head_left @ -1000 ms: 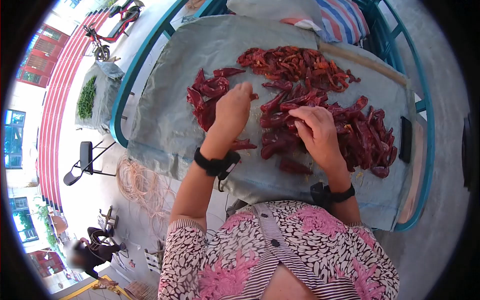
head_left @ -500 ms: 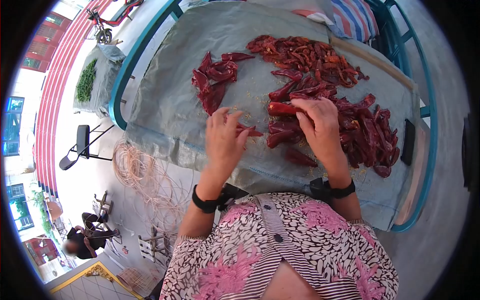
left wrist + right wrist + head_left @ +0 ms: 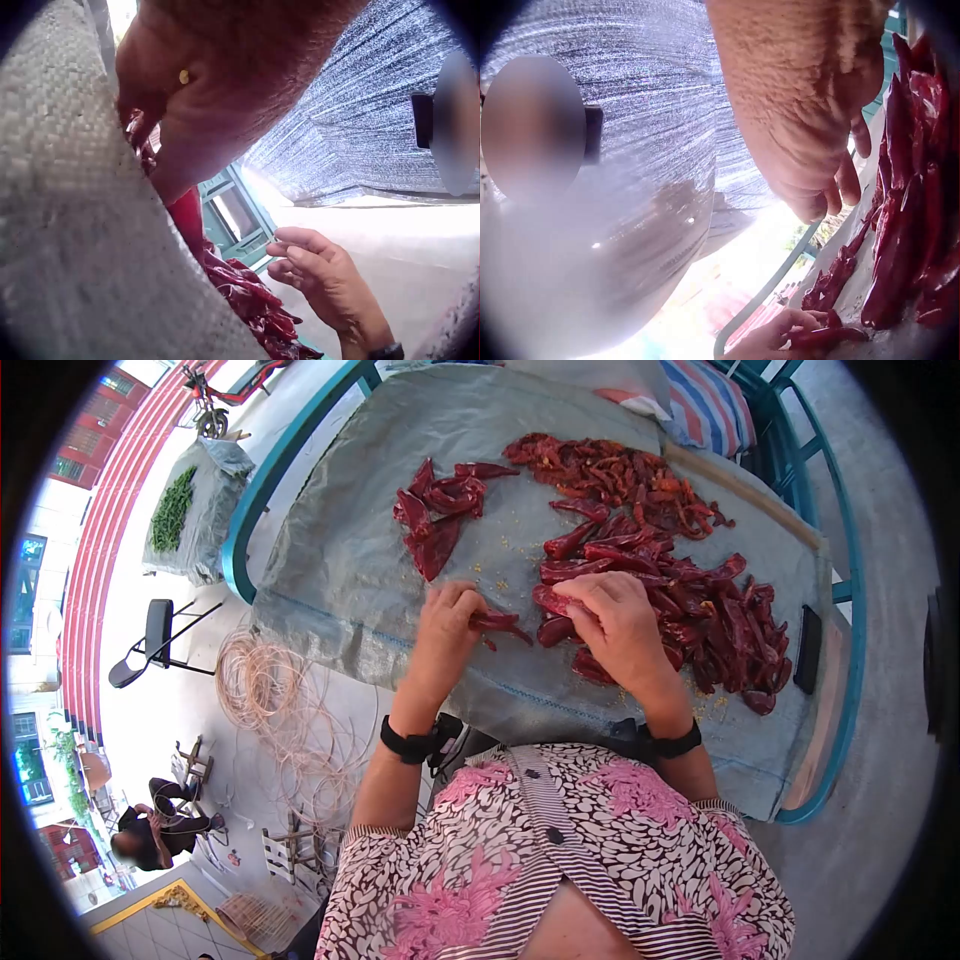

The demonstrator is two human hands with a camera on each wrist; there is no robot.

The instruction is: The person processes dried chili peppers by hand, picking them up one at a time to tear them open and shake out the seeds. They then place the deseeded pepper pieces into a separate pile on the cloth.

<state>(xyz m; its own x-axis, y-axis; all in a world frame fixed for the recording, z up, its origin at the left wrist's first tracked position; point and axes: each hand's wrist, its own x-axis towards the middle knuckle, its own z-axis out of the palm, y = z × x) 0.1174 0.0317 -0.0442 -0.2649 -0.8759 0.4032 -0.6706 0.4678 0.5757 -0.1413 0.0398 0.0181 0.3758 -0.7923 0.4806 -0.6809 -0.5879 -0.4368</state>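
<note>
My left hand [image 3: 447, 635] grips a dark red chili pepper [image 3: 505, 623] low over the cloth, its tip sticking out to the right. In the right wrist view that left hand [image 3: 769, 337] has its fingers curled at the end of the pepper [image 3: 829, 337]. My right hand [image 3: 618, 628] hovers at the left side of the large pile of red peppers [image 3: 735, 625], fingertips loosely bent beside a pepper [image 3: 552, 600]. The left wrist view shows this right hand [image 3: 326, 281] with nothing visible between its fingers. A smaller group of whole peppers [image 3: 437, 510] lies farther left.
Shriveled, orange-red pepper pieces [image 3: 610, 475] spread at the back of the grey-green cloth [image 3: 340, 530]. A black phone-like slab [image 3: 808, 650] lies at the right edge. A teal rail [image 3: 845, 690] borders the surface. A striped sack [image 3: 705, 405] sits behind.
My left hand came back from the smaller pepper group toward me, then took hold of a pepper near the front. The right hand stayed over the pile's left side, shifting slightly.
</note>
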